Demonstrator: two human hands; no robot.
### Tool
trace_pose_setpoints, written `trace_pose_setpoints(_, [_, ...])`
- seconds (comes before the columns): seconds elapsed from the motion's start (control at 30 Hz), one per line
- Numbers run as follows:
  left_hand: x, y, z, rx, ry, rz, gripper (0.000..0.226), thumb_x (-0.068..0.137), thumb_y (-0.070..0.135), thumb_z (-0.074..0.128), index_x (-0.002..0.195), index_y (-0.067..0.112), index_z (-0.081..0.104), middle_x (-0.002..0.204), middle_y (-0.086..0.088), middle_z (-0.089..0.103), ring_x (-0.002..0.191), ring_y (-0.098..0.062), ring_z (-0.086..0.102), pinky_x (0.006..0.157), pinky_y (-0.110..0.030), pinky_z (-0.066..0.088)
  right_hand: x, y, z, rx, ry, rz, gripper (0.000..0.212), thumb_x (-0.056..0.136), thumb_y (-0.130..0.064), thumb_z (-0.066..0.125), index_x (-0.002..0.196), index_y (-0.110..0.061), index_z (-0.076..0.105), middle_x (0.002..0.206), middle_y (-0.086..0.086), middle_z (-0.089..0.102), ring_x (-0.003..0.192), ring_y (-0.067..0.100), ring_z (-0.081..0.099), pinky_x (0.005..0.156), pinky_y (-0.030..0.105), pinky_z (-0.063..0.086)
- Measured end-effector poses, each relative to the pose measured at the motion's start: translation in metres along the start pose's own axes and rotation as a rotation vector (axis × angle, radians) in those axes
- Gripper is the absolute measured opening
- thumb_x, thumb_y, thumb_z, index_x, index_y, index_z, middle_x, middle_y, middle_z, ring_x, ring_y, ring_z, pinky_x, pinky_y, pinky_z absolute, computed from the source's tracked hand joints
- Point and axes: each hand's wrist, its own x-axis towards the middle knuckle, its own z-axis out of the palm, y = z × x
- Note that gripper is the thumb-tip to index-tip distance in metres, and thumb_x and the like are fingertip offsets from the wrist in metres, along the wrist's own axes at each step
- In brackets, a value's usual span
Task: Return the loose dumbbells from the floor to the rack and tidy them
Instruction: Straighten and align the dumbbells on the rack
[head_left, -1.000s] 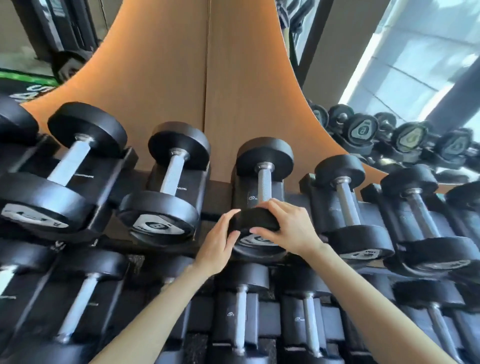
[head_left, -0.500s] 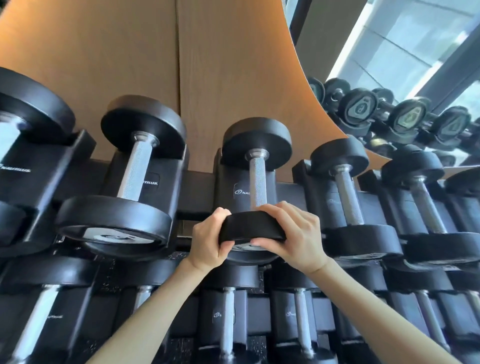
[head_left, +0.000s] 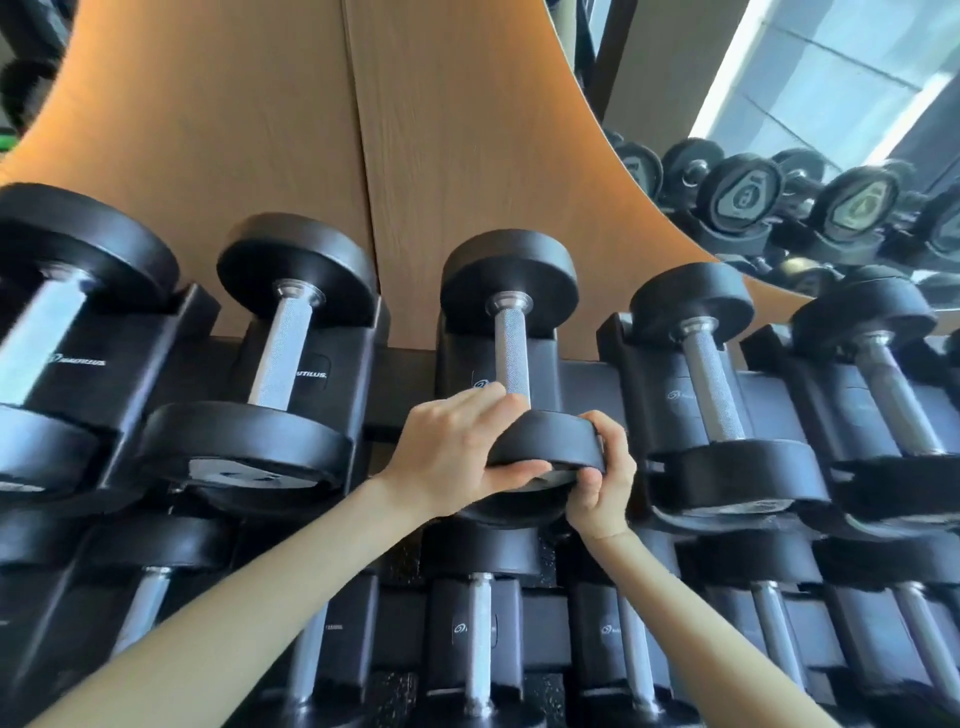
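A black dumbbell (head_left: 511, 343) with a knurled steel handle lies in a cradle on the top tier of the black rack (head_left: 400, 384), its far head against the wood wall. My left hand (head_left: 452, 452) wraps the left side of its near head, fingers over the top and thumb under. On the right side of the same head sits my right hand (head_left: 602, 478), fingers curled around the rim from below. Both hands grip this one head.
Neighbouring dumbbells fill the cradles on both sides: a larger one on the left (head_left: 280, 358) and a similar one on the right (head_left: 711, 384). The lower tier (head_left: 478, 634) holds several more. A wood panel wall (head_left: 311, 130) stands behind; a mirror (head_left: 779, 197) is at upper right.
My left hand has slid further over the top of the near head, and my right hand has dropped from the top to the lower right rim. The view has shifted closer and leftward.
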Motion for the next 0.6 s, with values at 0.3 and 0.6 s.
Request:
trace_pose_setpoints(0.3, [-0.061,0.0,0.008,-0.718,0.196,-0.552,0.034,0.088,0.046,0.049,0.117,0.029,0.052,0.118,0.027,0.055,0.114,-0.001,0.051,0.096,-0.015,0.035,0.026,-0.052,-0.043,-0.351,-0.633,-0.015,0.051,0.084,-0.053,0.051,0.125,-0.025,0.04,0.111,-0.018,0.049,0.097,-0.002,0.047,0.08,0.02,0.037])
trace_pose_setpoints(0.6, [-0.07,0.007,0.045,-0.66,0.381,-0.661,0.033,0.088,0.035,0.039,0.116,0.018,0.045,0.105,0.012,0.055,0.098,0.009,0.05,0.086,-0.014,0.039,0.034,-0.061,-0.002,-0.352,-0.363,-0.293,0.042,0.074,-0.053,0.064,0.093,-0.015,0.068,0.084,-0.005,0.069,0.078,0.008,0.061,0.07,0.026,0.05])
